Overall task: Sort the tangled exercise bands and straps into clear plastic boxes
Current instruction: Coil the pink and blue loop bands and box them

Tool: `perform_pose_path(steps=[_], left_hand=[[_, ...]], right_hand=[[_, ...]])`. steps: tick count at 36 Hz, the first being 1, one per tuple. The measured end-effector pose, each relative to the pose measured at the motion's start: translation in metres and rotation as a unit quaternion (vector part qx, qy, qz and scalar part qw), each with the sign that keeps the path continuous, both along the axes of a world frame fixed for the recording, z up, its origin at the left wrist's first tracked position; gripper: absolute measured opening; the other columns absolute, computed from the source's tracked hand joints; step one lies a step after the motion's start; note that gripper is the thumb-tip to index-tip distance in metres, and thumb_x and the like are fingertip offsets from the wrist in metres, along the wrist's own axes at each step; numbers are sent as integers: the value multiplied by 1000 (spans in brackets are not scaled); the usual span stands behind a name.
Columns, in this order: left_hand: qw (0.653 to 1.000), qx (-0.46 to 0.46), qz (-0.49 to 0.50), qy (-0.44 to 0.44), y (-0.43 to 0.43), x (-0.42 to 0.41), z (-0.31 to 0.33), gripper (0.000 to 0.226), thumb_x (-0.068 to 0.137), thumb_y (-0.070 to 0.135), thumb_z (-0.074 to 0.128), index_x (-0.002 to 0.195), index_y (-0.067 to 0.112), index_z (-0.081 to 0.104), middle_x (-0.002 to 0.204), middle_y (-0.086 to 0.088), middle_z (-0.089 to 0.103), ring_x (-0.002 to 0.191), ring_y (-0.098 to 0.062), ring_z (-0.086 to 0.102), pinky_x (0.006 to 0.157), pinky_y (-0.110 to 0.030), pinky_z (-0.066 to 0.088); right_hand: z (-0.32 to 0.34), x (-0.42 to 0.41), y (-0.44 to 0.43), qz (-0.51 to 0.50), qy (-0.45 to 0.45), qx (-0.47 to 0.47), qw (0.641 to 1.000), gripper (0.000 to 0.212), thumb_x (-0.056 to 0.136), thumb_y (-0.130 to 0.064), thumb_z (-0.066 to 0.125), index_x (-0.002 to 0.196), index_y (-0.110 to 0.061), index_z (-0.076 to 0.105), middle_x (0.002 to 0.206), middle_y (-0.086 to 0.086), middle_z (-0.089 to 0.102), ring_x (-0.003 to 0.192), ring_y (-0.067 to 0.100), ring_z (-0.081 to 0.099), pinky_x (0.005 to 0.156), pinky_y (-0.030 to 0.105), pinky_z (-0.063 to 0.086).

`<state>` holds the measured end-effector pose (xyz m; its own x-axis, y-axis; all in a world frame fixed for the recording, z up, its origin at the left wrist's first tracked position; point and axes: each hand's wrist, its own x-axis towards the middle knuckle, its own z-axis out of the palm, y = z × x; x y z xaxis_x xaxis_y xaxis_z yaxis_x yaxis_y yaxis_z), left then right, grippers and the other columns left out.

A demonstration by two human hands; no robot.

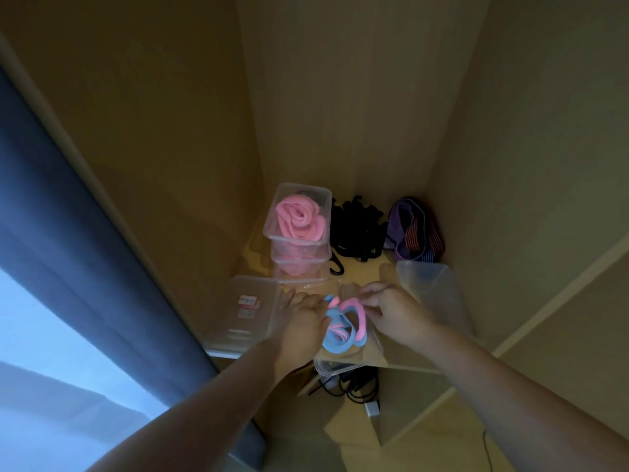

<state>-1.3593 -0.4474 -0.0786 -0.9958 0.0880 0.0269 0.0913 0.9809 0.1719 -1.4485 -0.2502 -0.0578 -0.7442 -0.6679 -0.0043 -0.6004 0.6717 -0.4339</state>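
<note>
Blue-and-pink bands [342,330]: your left hand [303,321] and right hand [396,311] both grip them, fingers curled. Clear box [335,369] just beneath your grip; stacked boxes [283,198] beyond.

Both forearms reach forward; left hand [301,321] and right hand [396,315] sit close together; fingers curled, pinching the bands [343,327].

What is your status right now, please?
Left hand, right hand both grip blue and pink bands at clear box. Black straps, purple bands unsorted behind. Nothing blocking.

Single head-worn wide view faces forward and down; seemingly close above the dim shelf [383,267].
</note>
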Motion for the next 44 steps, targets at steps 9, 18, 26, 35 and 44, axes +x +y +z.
perform_pose_path(steps=[9,18,26,35,44], left_hand=[[1000,20,3,-1,-8,4,6,45,96,32,35,138,21,48,129,4,53,118,-19,44,113,-30,15],[999,34,40,11,-24,22,11,52,90,34,23,124,14,57,124,-4,58,116,-26,47,103,-35,35],[987,74,142,-5,-53,69,5,41,98,25,41,139,21,45,138,0,49,125,-21,42,99,-30,39],[966,157,208,8,-71,120,-5,42,91,20,41,129,13,57,132,-4,54,121,-22,50,95,-24,41],[969,157,183,56,-71,144,1,45,81,29,31,91,13,71,98,-5,70,86,-23,68,68,-24,54]], right_hand=[[9,-2,-6,2,12,-10,1000,25,93,-19,59,115,-16,70,126,-2,58,116,11,50,92,14,32],[20,9,-39,59,9,-39,997,20,90,-9,57,99,-8,75,110,3,62,103,16,57,92,29,44],[17,30,-93,136,34,0,990,15,85,-12,57,77,-5,67,84,4,61,86,19,56,78,40,49],[-5,65,-155,221,49,129,965,23,85,-36,58,96,-19,70,107,3,66,99,25,62,83,36,53],[-19,87,-174,204,99,207,952,20,91,-19,59,102,-8,70,105,13,68,97,31,65,80,33,49]])
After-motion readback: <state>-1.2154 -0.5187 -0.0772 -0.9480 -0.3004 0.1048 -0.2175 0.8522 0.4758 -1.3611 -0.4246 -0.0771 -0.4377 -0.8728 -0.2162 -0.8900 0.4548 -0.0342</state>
